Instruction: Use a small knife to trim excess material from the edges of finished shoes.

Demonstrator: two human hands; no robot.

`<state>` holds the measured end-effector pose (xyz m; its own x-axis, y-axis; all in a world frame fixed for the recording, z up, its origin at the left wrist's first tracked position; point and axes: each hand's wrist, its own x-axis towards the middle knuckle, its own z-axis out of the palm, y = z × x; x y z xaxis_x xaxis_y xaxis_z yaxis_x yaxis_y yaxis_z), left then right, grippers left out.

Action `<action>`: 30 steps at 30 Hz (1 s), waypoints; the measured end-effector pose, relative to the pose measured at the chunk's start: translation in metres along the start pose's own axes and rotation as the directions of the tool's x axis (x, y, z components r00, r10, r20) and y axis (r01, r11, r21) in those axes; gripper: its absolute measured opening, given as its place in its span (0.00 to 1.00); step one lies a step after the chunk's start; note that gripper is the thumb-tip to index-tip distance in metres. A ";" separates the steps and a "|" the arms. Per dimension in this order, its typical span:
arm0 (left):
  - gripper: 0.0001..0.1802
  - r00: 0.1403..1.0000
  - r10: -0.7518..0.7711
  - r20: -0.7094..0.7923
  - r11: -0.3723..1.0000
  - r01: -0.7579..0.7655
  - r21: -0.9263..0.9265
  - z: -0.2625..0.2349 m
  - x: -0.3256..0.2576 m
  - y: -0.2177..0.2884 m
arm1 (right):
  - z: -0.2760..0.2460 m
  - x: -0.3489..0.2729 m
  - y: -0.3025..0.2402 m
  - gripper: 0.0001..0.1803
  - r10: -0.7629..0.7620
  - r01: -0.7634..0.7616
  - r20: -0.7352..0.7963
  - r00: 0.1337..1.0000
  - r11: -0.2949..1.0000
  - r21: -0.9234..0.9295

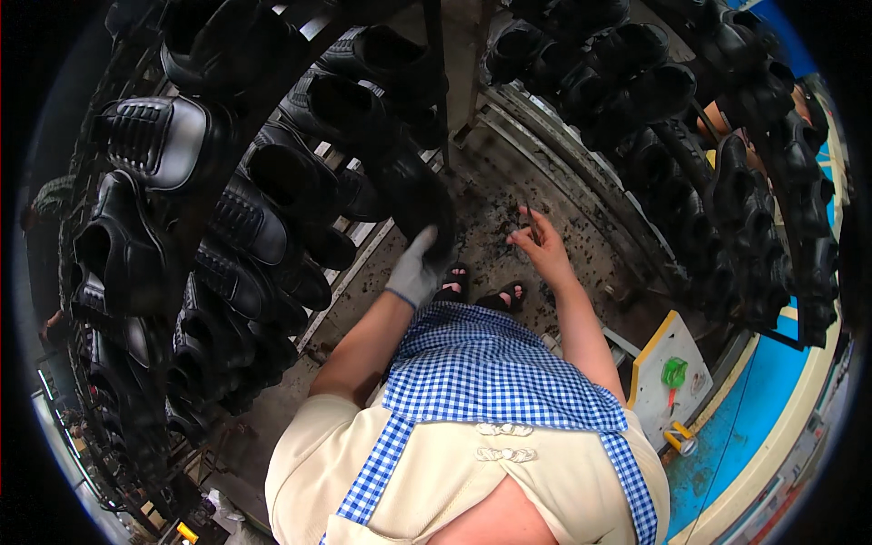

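Note:
In a pale work glove, my left hand (416,272) is closed on a black shoe (413,193), its thumb showing against the dark surface. The shoe is tilted beside the rack on my left, and its lower end blends into shadow. My bare right hand (547,252) is raised over the floor, apart from the shoe. Between its fingers sits a thin dark tool (534,227), too small to name exactly. Nearest to my left hand, black lace-up shoes (245,218) hang in several rows on the rack.
More black shoes (636,82) fill a rack at the right. Dark scraps litter the floor (490,195) between metal rails (568,173). At lower right stands a white board (670,368) with a green tape roll (674,371), next to a blue surface (740,436). Part of another person shows behind the right rack.

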<state>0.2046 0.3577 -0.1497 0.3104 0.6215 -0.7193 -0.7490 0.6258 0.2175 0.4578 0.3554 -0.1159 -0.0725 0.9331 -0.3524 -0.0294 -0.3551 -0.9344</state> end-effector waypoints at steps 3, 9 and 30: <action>0.21 0.982 0.180 -0.065 0.976 -0.186 -0.111 0.016 0.047 0.022 | -0.006 -0.011 0.008 0.32 0.071 -0.071 -0.039 0.997 0.997 0.008; 0.22 0.876 0.336 -0.346 0.895 -0.412 -0.173 0.032 0.112 0.058 | -0.019 -0.036 0.003 0.24 0.131 -0.140 -0.120 0.984 0.988 -0.068; 0.24 0.872 0.075 0.484 0.558 -0.439 0.704 0.191 -0.026 -0.001 | -0.018 -0.084 -0.053 0.36 -0.184 0.211 -0.452 0.873 0.977 0.010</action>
<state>0.3089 0.4309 -0.0046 0.4975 0.8171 -0.2914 -0.1416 0.4079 0.9020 0.4834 0.2969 -0.0381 0.3926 0.9057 -0.1598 -0.0543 -0.1507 -0.9871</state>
